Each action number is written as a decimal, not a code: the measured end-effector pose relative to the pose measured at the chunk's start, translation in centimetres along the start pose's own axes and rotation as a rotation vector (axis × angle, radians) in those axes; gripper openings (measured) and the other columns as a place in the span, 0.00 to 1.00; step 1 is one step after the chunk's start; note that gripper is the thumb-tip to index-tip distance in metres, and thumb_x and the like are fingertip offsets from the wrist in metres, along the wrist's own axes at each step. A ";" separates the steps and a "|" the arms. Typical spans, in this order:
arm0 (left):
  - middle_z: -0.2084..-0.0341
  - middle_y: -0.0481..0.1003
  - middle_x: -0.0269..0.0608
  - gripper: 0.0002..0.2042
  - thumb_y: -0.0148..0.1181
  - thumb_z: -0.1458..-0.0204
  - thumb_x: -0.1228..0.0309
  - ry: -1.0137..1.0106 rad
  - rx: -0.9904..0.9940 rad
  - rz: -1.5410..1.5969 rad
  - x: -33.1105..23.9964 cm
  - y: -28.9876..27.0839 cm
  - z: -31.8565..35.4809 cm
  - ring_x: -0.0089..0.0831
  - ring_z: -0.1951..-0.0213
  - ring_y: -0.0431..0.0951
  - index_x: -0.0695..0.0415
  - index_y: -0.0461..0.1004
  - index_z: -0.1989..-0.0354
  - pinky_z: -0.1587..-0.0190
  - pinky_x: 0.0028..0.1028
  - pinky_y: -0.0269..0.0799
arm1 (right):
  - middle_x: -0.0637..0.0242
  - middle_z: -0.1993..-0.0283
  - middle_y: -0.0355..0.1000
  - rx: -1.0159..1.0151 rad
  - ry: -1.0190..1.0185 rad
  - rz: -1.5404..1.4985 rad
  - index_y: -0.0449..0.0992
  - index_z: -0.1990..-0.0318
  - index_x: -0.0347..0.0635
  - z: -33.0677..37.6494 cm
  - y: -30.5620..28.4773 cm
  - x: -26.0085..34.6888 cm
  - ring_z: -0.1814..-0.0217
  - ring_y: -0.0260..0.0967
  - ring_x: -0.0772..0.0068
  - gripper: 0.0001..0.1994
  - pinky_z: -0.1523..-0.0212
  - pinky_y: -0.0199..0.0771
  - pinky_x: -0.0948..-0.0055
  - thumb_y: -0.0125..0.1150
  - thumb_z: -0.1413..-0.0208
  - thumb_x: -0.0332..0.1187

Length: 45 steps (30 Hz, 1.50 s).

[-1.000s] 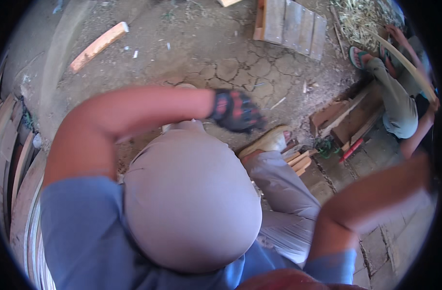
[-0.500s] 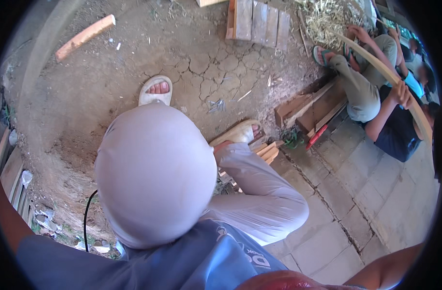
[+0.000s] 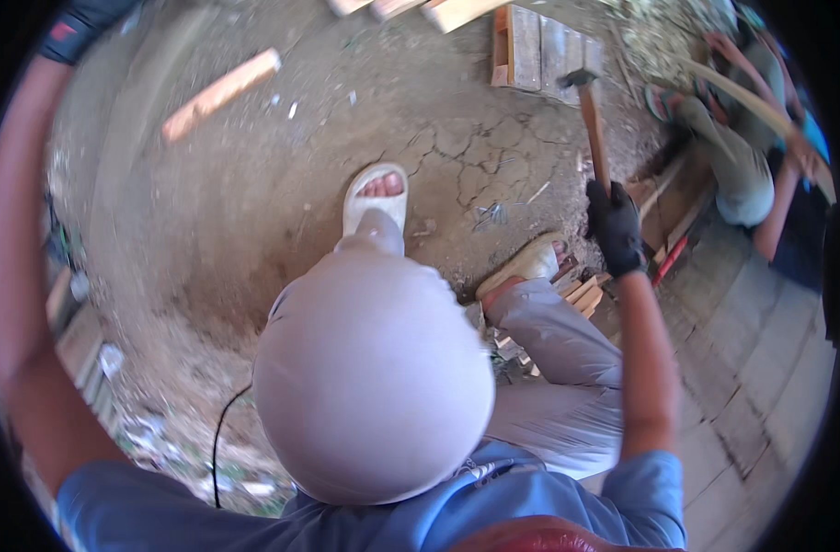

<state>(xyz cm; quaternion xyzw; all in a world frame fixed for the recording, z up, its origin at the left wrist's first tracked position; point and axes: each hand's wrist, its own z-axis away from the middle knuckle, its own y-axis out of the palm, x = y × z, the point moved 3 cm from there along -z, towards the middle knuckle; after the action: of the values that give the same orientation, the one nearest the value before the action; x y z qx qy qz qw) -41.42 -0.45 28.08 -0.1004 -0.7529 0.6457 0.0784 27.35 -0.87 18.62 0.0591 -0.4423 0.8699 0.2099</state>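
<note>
My right hand [image 3: 615,228], in a dark glove, is closed around the wooden handle of a hammer [image 3: 596,133]. The hammer points away from me, its metal head near a slatted wooden box. At the upper left, my left hand [image 3: 78,29], also gloved with a red mark, is cut off by the picture's edge, so its fingers are hidden. A small heap of nails [image 3: 491,216] lies on the cracked earth, left of my right hand. My bent knee in light trousers [image 3: 374,386] covers the middle foreground.
A wood piece [image 3: 222,94] lies on the dirt at left. Boards [image 3: 464,11] show at the far edge, beside the wooden box [image 3: 541,55]. At right, a seated person [image 3: 746,175] holds a long curved strip of wood. Wood offcuts [image 3: 585,294] lie beside my right foot.
My right hand has come into view with the hammer. My left arm has stretched forward, bringing its gloved hand to the upper left edge. The whole scene has shifted rightward.
</note>
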 end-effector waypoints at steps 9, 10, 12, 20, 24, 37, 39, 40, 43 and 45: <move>0.53 0.84 0.49 0.18 0.58 0.34 0.58 0.303 0.290 0.553 -32.3 18.1 -8.3 0.49 0.50 0.84 0.51 0.80 0.41 0.46 0.45 0.79 | 0.50 0.66 0.77 0.373 0.148 0.631 0.80 0.55 0.41 18.9 -20.3 -7.3 0.62 0.76 0.46 0.15 0.58 0.73 0.52 0.63 0.33 0.45; 0.50 0.83 0.48 0.18 0.58 0.34 0.59 0.328 0.359 0.622 -34.9 19.5 -8.4 0.49 0.50 0.83 0.52 0.80 0.41 0.45 0.44 0.78 | 0.51 0.69 0.77 0.318 0.008 0.722 0.79 0.57 0.39 19.5 -20.0 -9.8 0.66 0.77 0.49 0.15 0.60 0.75 0.52 0.64 0.34 0.43; 0.50 0.83 0.49 0.18 0.56 0.33 0.57 0.384 0.569 0.582 -40.3 20.2 -9.7 0.50 0.49 0.83 0.52 0.80 0.41 0.44 0.45 0.77 | 0.51 0.70 0.77 0.424 0.300 0.561 0.79 0.58 0.38 17.8 -17.7 -11.3 0.68 0.78 0.49 0.14 0.61 0.76 0.52 0.64 0.35 0.42; 0.53 0.84 0.51 0.19 0.55 0.34 0.55 0.363 0.675 0.565 -46.5 27.5 -7.1 0.51 0.49 0.83 0.52 0.80 0.43 0.46 0.46 0.77 | 0.62 0.74 0.72 0.204 0.374 0.224 0.81 0.49 0.36 15.7 -18.1 -15.4 0.80 0.71 0.72 0.16 0.79 0.72 0.65 0.65 0.35 0.41; 0.55 0.84 0.50 0.17 0.57 0.35 0.56 0.272 0.546 0.586 -50.3 28.9 -5.6 0.51 0.52 0.84 0.51 0.82 0.45 0.48 0.47 0.78 | 0.62 0.71 0.68 0.152 0.338 0.098 0.79 0.45 0.36 15.9 -17.7 -19.0 0.81 0.68 0.71 0.17 0.80 0.69 0.64 0.63 0.33 0.39; 0.52 0.79 0.39 0.16 0.68 0.45 0.59 0.847 0.464 0.579 -62.8 31.2 -3.9 0.44 0.46 0.77 0.47 0.84 0.49 0.42 0.44 0.72 | 0.62 0.76 0.72 0.252 0.350 0.081 0.81 0.55 0.39 17.4 -17.2 -19.9 0.81 0.72 0.71 0.15 0.82 0.73 0.68 0.63 0.40 0.41; 0.52 0.79 0.38 0.15 0.66 0.44 0.60 0.896 0.473 0.554 -63.0 31.8 -3.5 0.43 0.46 0.77 0.47 0.84 0.49 0.41 0.43 0.72 | 0.62 0.76 0.71 0.196 0.265 0.106 0.80 0.57 0.38 17.4 -17.2 -20.2 0.81 0.72 0.71 0.14 0.82 0.74 0.67 0.62 0.41 0.41; 0.52 0.79 0.38 0.15 0.65 0.43 0.60 0.925 0.487 0.541 -63.0 31.9 -3.3 0.42 0.45 0.77 0.47 0.84 0.49 0.41 0.42 0.72 | 0.62 0.76 0.71 0.183 0.228 0.121 0.80 0.58 0.38 17.2 -17.1 -20.3 0.81 0.72 0.71 0.14 0.82 0.74 0.67 0.62 0.41 0.41; 0.53 0.80 0.37 0.13 0.61 0.42 0.62 1.067 0.467 0.433 -62.9 31.9 -2.7 0.39 0.45 0.77 0.47 0.84 0.52 0.41 0.40 0.72 | 0.63 0.78 0.71 0.193 0.196 0.173 0.79 0.60 0.38 16.6 -16.9 -19.9 0.81 0.72 0.71 0.14 0.82 0.74 0.66 0.62 0.40 0.41; 0.55 0.80 0.37 0.12 0.59 0.43 0.63 1.139 0.385 0.410 -63.2 31.6 -2.3 0.38 0.45 0.77 0.47 0.83 0.54 0.40 0.39 0.71 | 0.63 0.78 0.71 0.194 0.251 0.169 0.78 0.61 0.38 16.7 -16.8 -19.0 0.80 0.72 0.71 0.14 0.83 0.74 0.66 0.61 0.40 0.41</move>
<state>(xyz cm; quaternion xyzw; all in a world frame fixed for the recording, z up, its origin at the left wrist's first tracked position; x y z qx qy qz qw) 21.83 -9.60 -2.09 -0.5544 -0.4289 0.6169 0.3581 50.21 -11.29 35.70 -0.0675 -0.3300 0.9237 0.1827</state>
